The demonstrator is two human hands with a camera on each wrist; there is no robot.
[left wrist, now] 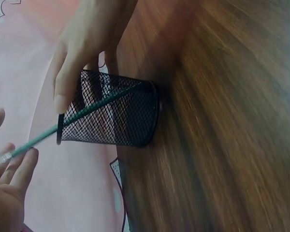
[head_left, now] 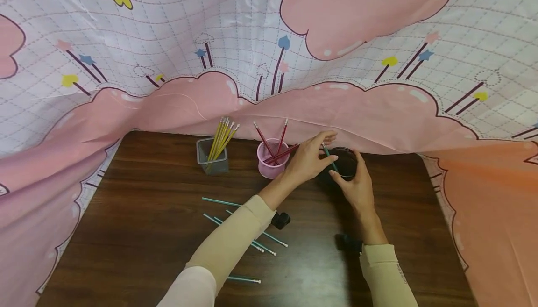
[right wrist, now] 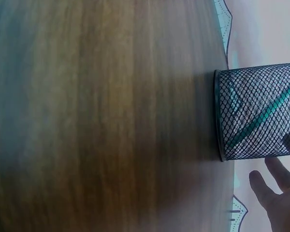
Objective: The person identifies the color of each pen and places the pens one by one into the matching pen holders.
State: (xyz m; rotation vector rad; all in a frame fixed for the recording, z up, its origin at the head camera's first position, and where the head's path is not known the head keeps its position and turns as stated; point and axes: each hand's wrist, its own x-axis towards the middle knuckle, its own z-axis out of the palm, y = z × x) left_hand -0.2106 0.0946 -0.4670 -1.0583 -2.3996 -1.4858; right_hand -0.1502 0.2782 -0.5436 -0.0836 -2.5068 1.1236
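A black mesh pencil cup [head_left: 347, 161] stands near the back edge of the table, with a green pencil [left wrist: 41, 137] leaning in it. The pencil's eraser end sticks out over the rim towards my left hand [head_left: 308, 160]. That hand is spread beside the cup, its fingers right at the eraser end and its thumb apart from the pencil in the left wrist view. My right hand [head_left: 358, 190] grips the cup round its rim, thumb on the near side and fingers behind the mesh. Through the mesh the green pencil [right wrist: 268, 113] shows slanting down to the base.
A pink cup [head_left: 271, 170] with red pencils stands left of the black one. Farther left is a grey square cup [head_left: 216, 167] with several yellow pencils. Loose green pencils [head_left: 244, 279] lie on the table [head_left: 138, 232], partly under my left forearm. A patterned cloth [head_left: 252, 78] hangs behind.
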